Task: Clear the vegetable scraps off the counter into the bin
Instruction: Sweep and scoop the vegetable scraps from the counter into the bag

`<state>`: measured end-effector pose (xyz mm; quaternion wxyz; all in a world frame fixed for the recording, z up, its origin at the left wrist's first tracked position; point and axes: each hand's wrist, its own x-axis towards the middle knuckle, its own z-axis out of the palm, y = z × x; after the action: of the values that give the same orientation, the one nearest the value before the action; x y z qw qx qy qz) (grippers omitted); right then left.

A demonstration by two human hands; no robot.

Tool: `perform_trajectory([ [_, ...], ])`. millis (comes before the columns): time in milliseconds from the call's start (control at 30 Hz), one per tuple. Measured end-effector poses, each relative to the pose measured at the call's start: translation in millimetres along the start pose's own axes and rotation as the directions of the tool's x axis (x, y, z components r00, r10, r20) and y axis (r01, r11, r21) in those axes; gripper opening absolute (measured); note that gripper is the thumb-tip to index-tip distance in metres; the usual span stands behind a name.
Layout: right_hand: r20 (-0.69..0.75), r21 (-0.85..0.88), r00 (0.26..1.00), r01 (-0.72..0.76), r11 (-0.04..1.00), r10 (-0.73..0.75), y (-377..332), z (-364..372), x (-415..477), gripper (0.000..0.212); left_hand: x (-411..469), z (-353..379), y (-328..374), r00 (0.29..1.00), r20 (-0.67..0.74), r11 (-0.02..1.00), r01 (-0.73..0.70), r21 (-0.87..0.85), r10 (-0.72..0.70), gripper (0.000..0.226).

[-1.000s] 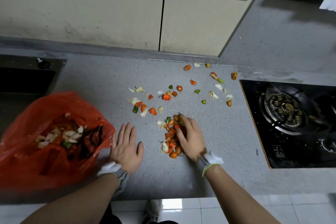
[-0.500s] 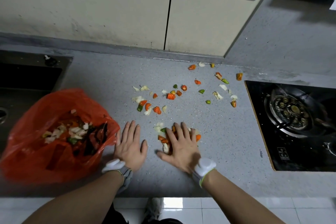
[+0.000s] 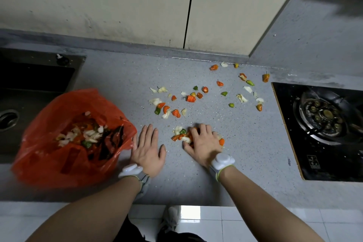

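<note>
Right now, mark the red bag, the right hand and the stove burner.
red bag [image 3: 45, 163]: head view, on its near plastic wall.
right hand [image 3: 204, 143]: head view, on the back of the hand.
stove burner [image 3: 327, 113]: head view, on its centre cap.

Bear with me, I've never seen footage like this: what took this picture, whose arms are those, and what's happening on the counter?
No machine here: a person wears a camera on the head, so the one view looks down at their own arms. The left hand lies flat on the grey counter beside a red bag holding scraps. The right hand rests over a small pile of chopped vegetable scraps, fingers spread; neither hand grips anything. More loose pieces lie scattered farther back. A sink is at the left, a gas burner at the right.
</note>
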<state>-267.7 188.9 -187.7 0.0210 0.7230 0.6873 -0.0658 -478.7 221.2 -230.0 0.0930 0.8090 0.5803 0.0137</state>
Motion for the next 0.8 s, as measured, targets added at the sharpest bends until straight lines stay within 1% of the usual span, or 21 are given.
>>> perform_trajectory([
  [133,0.082,0.106,0.997,-0.019,0.994,0.01,5.1,-11.3,10.3,0.051,-1.0,-3.2,-1.9,1.0,0.014,1.0,-0.005,0.001,0.005,0.07],
  [200,0.132,0.157,0.99,-0.076,0.985,0.055,9.2,-17.1,14.5,0.049,-1.4,-3.6,-1.9,0.999,0.046,1.0,0.0,-0.012,0.0,0.071],
  [300,0.192,0.28,0.965,-0.229,0.932,0.18,13.9,-28.9,20.1,0.038,1.9,-10.8,-3.0,0.993,0.114,0.999,-0.009,-0.038,0.013,0.076],
  [367,0.235,0.424,0.931,-0.357,0.832,0.279,16.8,-36.8,23.0,0.029,3.6,-20.2,-5.0,0.984,0.175,0.998,-0.03,-0.059,0.04,0.073],
  [400,0.257,0.522,0.911,-0.411,0.747,0.321,19.2,-39.4,25.5,0.024,4.4,-25.1,-5.5,0.982,0.176,0.996,-0.048,-0.079,0.062,0.07],
  [433,0.302,0.616,0.883,-0.469,0.634,0.36,20.6,-44.4,27.8,0.021,4.3,-30.4,-5.0,0.984,0.157,0.99,-0.069,-0.121,0.088,0.067],
  [467,0.35,0.712,0.851,-0.514,0.479,0.392,20.8,-48.7,31.1,0.02,2.1,-36.3,-3.9,0.986,0.121,0.979,-0.088,-0.183,0.111,0.064],
  [500,0.414,0.784,0.81,-0.55,0.29,0.415,20.1,-54.9,32.2,0.022,-1.0,-40.7,-0.6,0.987,0.098,0.962,-0.103,-0.253,0.131,0.059],
  [533,0.469,0.829,0.777,-0.551,0.095,0.42,17.8,-59.2,34.4,0.024,-5.4,-47.0,1.7,0.986,0.077,0.937,-0.115,-0.328,0.148,0.054],
  [567,0.524,0.837,0.751,-0.542,-0.076,0.401,12.3,-66.7,34.5,0.026,-11.9,-51.6,4.1,0.984,0.058,0.908,-0.134,-0.396,0.17,0.048],
  [600,0.569,0.822,0.74,-0.522,-0.227,0.358,3.1,-73.2,39.0,0.029,-18.6,-58.6,3.2,0.981,0.019,0.877,-0.165,-0.451,0.194,0.042],
  [633,0.601,0.793,0.735,-0.497,-0.353,0.314,1.7,-79.5,38.6,0.031,-24.3,-63.0,9.1,0.973,-0.029,0.847,-0.213,-0.487,0.228,0.037],
  [667,0.608,0.764,0.754,-0.473,-0.438,0.248,-8.0,-86.0,42.5,0.031,-30.5,-70.1,7.1,0.967,-0.091,0.829,-0.252,-0.499,0.239,0.034],
  [700,0.605,0.739,0.773,-0.456,-0.496,0.19,-20.6,-93.6,46.6,0.03,-36.3,-75.8,1.5,0.959,-0.159,0.821,-0.284,-0.495,0.235,0.032],
  [733,0.579,0.725,0.804,-0.432,-0.536,0.134,-35.6,-100.2,51.3,0.03,-40.3,-81.5,-5.4,0.948,-0.231,0.821,-0.307,-0.482,0.219,0.032],
  [767,0.546,0.724,0.832,-0.412,-0.553,0.094,-54.5,-106.5,58.2,0.031,-42.9,-87.2,-16.3,0.937,-0.296,0.827,-0.311,-0.467,0.185,0.031],
  [800,0.507,0.724,0.861,-0.397,-0.565,0.043,-76.4,-114.8,63.6,0.03,-44.9,-95.0,-27.1,0.933,-0.331,0.839,-0.29,-0.461,0.141,0.03],
])
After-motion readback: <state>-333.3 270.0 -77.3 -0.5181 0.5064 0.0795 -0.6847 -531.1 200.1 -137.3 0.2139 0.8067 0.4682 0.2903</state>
